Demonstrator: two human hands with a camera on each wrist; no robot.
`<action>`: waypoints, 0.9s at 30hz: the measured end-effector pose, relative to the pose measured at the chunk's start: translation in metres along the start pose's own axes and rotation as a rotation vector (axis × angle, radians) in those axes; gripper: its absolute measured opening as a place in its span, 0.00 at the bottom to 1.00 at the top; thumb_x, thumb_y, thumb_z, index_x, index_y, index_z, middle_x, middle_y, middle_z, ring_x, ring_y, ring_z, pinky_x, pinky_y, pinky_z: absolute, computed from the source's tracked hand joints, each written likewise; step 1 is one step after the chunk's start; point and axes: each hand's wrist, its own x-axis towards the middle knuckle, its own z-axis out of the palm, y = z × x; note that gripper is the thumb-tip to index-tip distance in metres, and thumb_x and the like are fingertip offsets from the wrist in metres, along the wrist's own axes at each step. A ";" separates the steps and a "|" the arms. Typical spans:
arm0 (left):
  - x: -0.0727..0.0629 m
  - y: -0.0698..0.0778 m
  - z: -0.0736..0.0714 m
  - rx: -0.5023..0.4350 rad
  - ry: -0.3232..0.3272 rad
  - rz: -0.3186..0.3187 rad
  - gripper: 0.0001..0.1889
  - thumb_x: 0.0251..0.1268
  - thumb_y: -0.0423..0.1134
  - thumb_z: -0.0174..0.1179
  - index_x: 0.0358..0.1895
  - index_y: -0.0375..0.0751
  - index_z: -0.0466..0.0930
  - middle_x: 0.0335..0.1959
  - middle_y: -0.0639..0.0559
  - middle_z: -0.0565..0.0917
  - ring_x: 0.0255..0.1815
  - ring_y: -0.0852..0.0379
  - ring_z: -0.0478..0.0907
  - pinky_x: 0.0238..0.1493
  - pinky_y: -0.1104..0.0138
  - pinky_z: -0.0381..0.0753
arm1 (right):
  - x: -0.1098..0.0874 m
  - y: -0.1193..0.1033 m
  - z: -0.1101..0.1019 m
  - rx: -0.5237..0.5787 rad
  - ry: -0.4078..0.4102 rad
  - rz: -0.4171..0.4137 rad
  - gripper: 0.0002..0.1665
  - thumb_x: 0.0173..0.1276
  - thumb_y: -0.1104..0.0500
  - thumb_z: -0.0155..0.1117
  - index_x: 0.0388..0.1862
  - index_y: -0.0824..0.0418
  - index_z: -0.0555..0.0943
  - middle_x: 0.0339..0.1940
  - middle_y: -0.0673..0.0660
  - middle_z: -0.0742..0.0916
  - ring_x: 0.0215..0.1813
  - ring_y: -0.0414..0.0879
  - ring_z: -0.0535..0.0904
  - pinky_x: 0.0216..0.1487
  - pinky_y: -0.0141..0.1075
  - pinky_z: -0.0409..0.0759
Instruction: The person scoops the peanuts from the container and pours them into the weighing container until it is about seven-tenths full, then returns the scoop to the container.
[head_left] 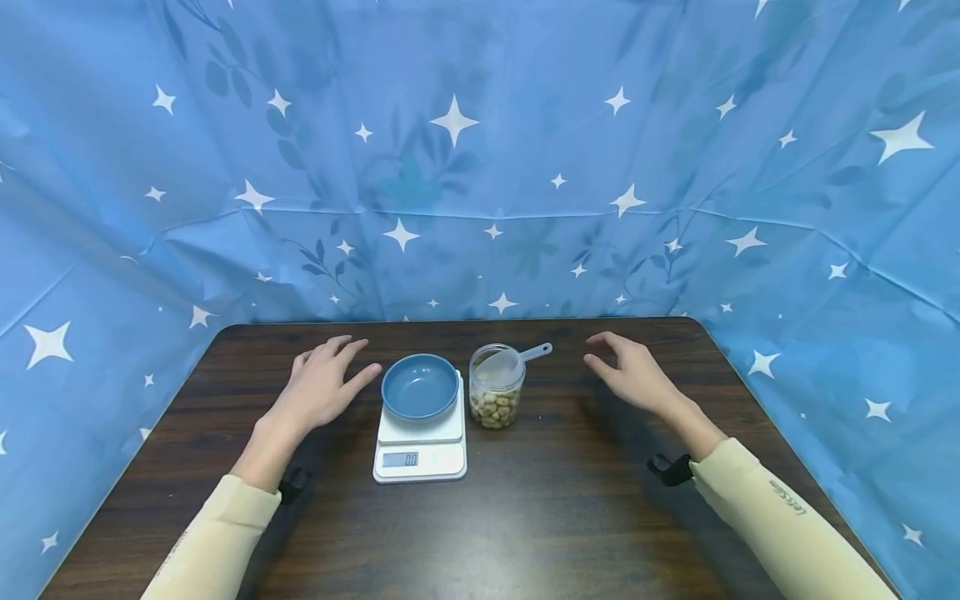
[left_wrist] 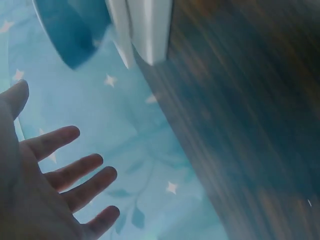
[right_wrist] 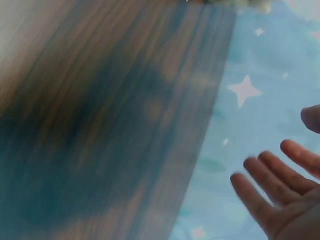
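Observation:
In the head view a blue bowl sits on a white kitchen scale whose display reads 0.0. Right beside the scale stands a clear jar partly filled with pale nuts or beans. A translucent scoop rests in its mouth, the handle sticking out to the right. My left hand hovers left of the bowl, fingers spread and relaxed, holding nothing. My right hand is held in the air to the right of the jar, loosely curved and with nothing in it. The left wrist view shows the bowl blurred.
The dark wooden table has rounded far corners. Behind it and along both sides hangs a blue curtain with white stars and leaf prints. Black straps show at the wrists.

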 end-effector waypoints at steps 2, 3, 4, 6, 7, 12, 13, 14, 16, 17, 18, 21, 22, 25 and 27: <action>0.004 0.006 0.003 -0.018 0.007 0.024 0.38 0.78 0.66 0.47 0.76 0.38 0.68 0.74 0.32 0.66 0.74 0.33 0.62 0.67 0.33 0.53 | 0.001 -0.009 0.001 0.068 -0.017 0.003 0.23 0.81 0.50 0.59 0.65 0.64 0.77 0.60 0.63 0.83 0.60 0.59 0.80 0.56 0.56 0.78; 0.005 0.008 0.005 -0.026 0.009 0.034 0.38 0.78 0.66 0.47 0.75 0.39 0.69 0.73 0.33 0.67 0.74 0.34 0.62 0.67 0.33 0.54 | 0.002 -0.014 0.002 0.105 -0.031 0.008 0.23 0.81 0.49 0.59 0.65 0.62 0.77 0.60 0.62 0.84 0.61 0.58 0.80 0.56 0.56 0.78; 0.007 0.011 0.006 -0.033 0.013 0.043 0.38 0.78 0.66 0.48 0.75 0.39 0.69 0.73 0.34 0.68 0.73 0.35 0.63 0.67 0.34 0.55 | 0.002 -0.019 0.003 0.137 -0.047 0.012 0.23 0.81 0.48 0.59 0.65 0.61 0.77 0.60 0.61 0.83 0.61 0.57 0.80 0.56 0.55 0.78; 0.009 0.017 0.009 -0.045 0.022 0.062 0.37 0.77 0.65 0.50 0.74 0.40 0.71 0.71 0.35 0.70 0.73 0.36 0.64 0.66 0.34 0.56 | 0.004 -0.027 0.007 0.192 -0.066 0.014 0.24 0.80 0.47 0.60 0.65 0.59 0.77 0.60 0.59 0.84 0.61 0.55 0.80 0.56 0.54 0.78; 0.009 0.020 0.009 -0.050 0.025 0.070 0.37 0.77 0.65 0.50 0.74 0.40 0.71 0.71 0.36 0.70 0.72 0.36 0.65 0.66 0.35 0.57 | 0.004 -0.031 0.009 0.217 -0.070 0.013 0.24 0.80 0.47 0.61 0.65 0.59 0.77 0.59 0.58 0.84 0.60 0.54 0.80 0.55 0.52 0.79; 0.012 0.040 0.012 -0.075 0.052 0.119 0.37 0.75 0.66 0.53 0.72 0.41 0.73 0.69 0.39 0.74 0.69 0.39 0.69 0.64 0.36 0.59 | 0.008 -0.047 0.021 0.401 -0.054 0.007 0.23 0.80 0.52 0.62 0.65 0.64 0.76 0.55 0.61 0.84 0.54 0.54 0.83 0.51 0.49 0.83; 0.013 0.044 0.012 -0.080 0.059 0.127 0.37 0.74 0.66 0.54 0.72 0.41 0.74 0.68 0.39 0.74 0.69 0.40 0.70 0.64 0.37 0.60 | 0.008 -0.050 0.023 0.444 -0.047 0.005 0.23 0.80 0.53 0.61 0.65 0.65 0.75 0.54 0.62 0.83 0.54 0.54 0.83 0.50 0.50 0.84; 0.014 0.048 0.013 -0.084 0.066 0.134 0.37 0.74 0.67 0.54 0.71 0.41 0.75 0.68 0.40 0.75 0.68 0.41 0.70 0.63 0.38 0.60 | 0.009 -0.052 0.025 0.485 -0.041 0.002 0.23 0.80 0.54 0.61 0.66 0.66 0.74 0.54 0.63 0.83 0.53 0.55 0.83 0.50 0.51 0.84; 0.016 0.056 0.015 -0.091 0.074 0.143 0.37 0.73 0.67 0.55 0.70 0.42 0.75 0.67 0.41 0.75 0.68 0.42 0.71 0.63 0.39 0.61 | 0.011 -0.056 0.029 0.546 -0.026 0.000 0.23 0.80 0.56 0.60 0.67 0.66 0.74 0.53 0.65 0.83 0.53 0.56 0.84 0.50 0.53 0.84; 0.017 0.059 0.016 -0.096 0.075 0.146 0.37 0.72 0.68 0.55 0.70 0.42 0.76 0.67 0.42 0.76 0.68 0.43 0.71 0.63 0.40 0.62 | 0.012 -0.057 0.031 0.577 -0.022 -0.002 0.22 0.81 0.56 0.60 0.67 0.66 0.74 0.53 0.66 0.82 0.52 0.57 0.83 0.49 0.53 0.83; 0.019 0.063 0.017 -0.103 0.074 0.149 0.37 0.72 0.67 0.55 0.70 0.42 0.76 0.67 0.42 0.76 0.68 0.43 0.71 0.63 0.40 0.62 | 0.012 -0.059 0.033 0.600 -0.021 -0.008 0.22 0.81 0.58 0.59 0.67 0.67 0.73 0.53 0.67 0.82 0.52 0.58 0.83 0.48 0.52 0.84; 0.022 0.072 0.021 -0.124 0.057 0.167 0.37 0.71 0.67 0.57 0.70 0.42 0.75 0.67 0.43 0.76 0.68 0.45 0.72 0.63 0.41 0.62 | 0.012 -0.062 0.038 0.652 -0.012 -0.011 0.22 0.81 0.60 0.58 0.67 0.68 0.73 0.52 0.70 0.81 0.52 0.65 0.82 0.45 0.47 0.85; 0.023 0.075 0.023 -0.130 0.050 0.176 0.37 0.71 0.67 0.57 0.70 0.42 0.75 0.67 0.44 0.76 0.68 0.45 0.72 0.64 0.40 0.62 | 0.012 -0.064 0.040 0.664 -0.009 -0.009 0.22 0.81 0.60 0.59 0.67 0.69 0.73 0.52 0.70 0.81 0.52 0.66 0.81 0.44 0.45 0.85; 0.027 0.084 0.028 -0.157 0.027 0.207 0.37 0.70 0.67 0.59 0.71 0.42 0.75 0.68 0.45 0.75 0.68 0.46 0.72 0.65 0.39 0.60 | 0.013 -0.066 0.045 0.676 0.012 0.007 0.20 0.79 0.61 0.61 0.65 0.68 0.75 0.49 0.68 0.82 0.49 0.63 0.82 0.40 0.40 0.85; 0.029 0.090 0.030 -0.170 0.015 0.229 0.38 0.69 0.67 0.60 0.71 0.42 0.74 0.68 0.45 0.75 0.69 0.47 0.71 0.66 0.38 0.59 | 0.014 -0.067 0.048 0.677 0.026 0.013 0.20 0.78 0.61 0.63 0.64 0.68 0.76 0.47 0.68 0.83 0.45 0.56 0.83 0.39 0.38 0.84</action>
